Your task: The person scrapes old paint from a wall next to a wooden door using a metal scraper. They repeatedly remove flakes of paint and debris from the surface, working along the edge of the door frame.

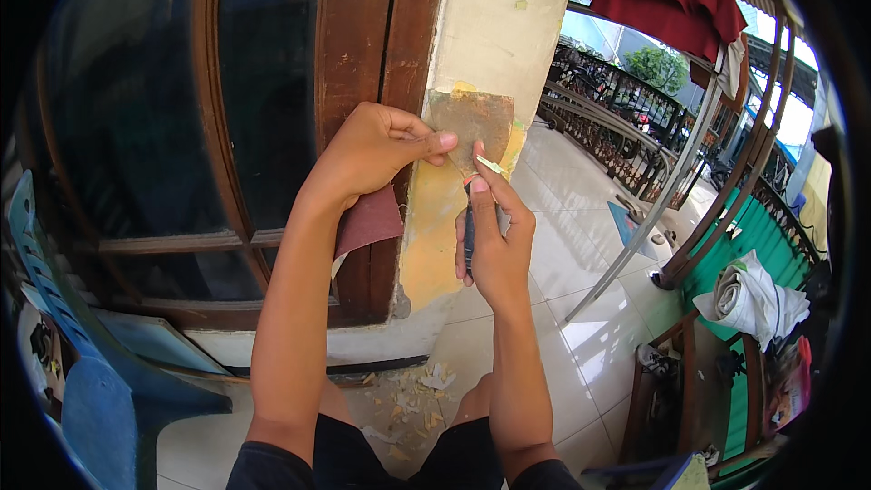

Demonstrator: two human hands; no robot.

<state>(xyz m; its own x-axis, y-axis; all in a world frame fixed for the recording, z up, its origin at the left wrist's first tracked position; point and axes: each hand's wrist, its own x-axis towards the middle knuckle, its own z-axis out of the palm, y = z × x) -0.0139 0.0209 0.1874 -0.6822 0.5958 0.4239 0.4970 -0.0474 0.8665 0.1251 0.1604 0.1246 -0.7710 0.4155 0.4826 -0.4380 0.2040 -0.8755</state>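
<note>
My right hand [503, 241] grips the dark handle of a paint scraper [474, 119], its thumb near the orange collar. The scraper's wide, stained blade points up in front of the wall pillar. A pale paint flake [490, 164] lies against my right index finger. My left hand [371, 150] is at the blade's left side, thumb and fingertips pinched close to its edge; whether they touch the metal is unclear. From beneath the left palm hangs a reddish-brown sheet of sandpaper [371, 221]. Below the blade, the pillar [435, 238] shows scraped yellow paint under its cream coat.
Left of the pillar is a brown wooden window frame [207, 95] with dark glass. A blue plastic chair [99, 395] stands lower left. Paint chips [415, 401] litter the tiled floor. A metal pole [643, 218] leans at right, near a wooden rack [687, 381] with shoes.
</note>
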